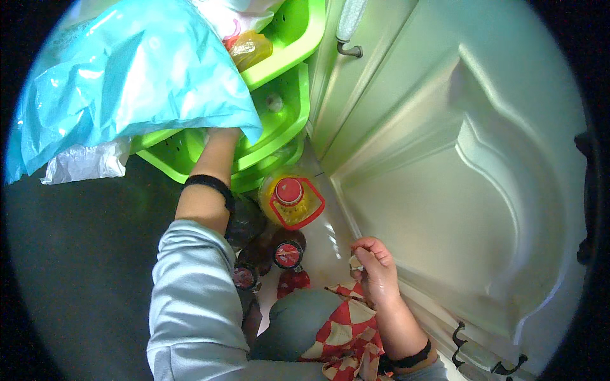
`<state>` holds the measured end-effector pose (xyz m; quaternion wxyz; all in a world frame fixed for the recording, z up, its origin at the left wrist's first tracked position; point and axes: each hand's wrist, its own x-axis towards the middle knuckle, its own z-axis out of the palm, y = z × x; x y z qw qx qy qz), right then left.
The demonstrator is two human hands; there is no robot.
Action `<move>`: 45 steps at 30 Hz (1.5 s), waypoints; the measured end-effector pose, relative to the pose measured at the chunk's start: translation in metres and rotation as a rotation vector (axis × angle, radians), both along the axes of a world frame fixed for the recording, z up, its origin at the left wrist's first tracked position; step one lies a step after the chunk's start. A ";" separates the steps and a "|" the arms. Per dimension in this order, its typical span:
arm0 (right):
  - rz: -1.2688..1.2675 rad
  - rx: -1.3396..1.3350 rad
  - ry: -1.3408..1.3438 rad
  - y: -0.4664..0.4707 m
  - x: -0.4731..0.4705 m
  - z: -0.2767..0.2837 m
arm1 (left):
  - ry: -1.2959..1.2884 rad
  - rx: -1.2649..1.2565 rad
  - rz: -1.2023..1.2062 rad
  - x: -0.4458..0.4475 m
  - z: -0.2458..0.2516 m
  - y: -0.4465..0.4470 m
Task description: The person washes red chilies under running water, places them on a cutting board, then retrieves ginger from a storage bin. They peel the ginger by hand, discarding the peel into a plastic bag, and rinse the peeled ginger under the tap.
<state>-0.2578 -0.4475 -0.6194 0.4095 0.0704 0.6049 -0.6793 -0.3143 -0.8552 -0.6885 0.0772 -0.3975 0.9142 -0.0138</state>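
Note:
My left forearm reaches under a shiny blue plastic bag [157,71] into a green plastic basket [305,102]; the hand itself is hidden there. Above this basket sits another green basket tier [290,59], with a yellow plastic bag [253,50] at its edge. A small whitish round thing [274,102] shows inside the lower basket. Near the door, my right hand [379,271] pinches a small off-white piece [355,263] between thumb and fingers; it is too small to name surely.
Below the baskets stands an oil bottle [298,209] with a red cap and handle. Dark bottles [288,255] with red-topped caps crowd beside it. A pale panelled door [429,205] bounds the right, with a lever handle [350,47] and dark hooks [458,343]. A dark surface [86,266] lies left.

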 end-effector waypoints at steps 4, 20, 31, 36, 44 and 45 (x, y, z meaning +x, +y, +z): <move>-0.054 0.011 0.027 0.005 0.004 -0.007 | 0.045 0.008 0.022 0.000 -0.002 -0.002; 0.032 -0.002 0.160 0.052 0.036 0.043 | 1.033 1.008 0.290 0.082 0.030 0.065; 0.225 0.240 0.110 0.100 0.114 0.189 | 1.054 1.418 0.708 0.188 0.168 0.276; 0.288 0.251 0.106 0.124 0.159 0.302 | 1.114 1.545 0.716 0.275 0.307 0.343; 0.315 0.146 0.235 0.181 0.210 0.449 | 1.058 1.790 0.333 0.362 0.482 0.444; 0.280 0.108 0.225 0.192 0.217 0.467 | 1.030 1.842 0.266 0.368 0.500 0.456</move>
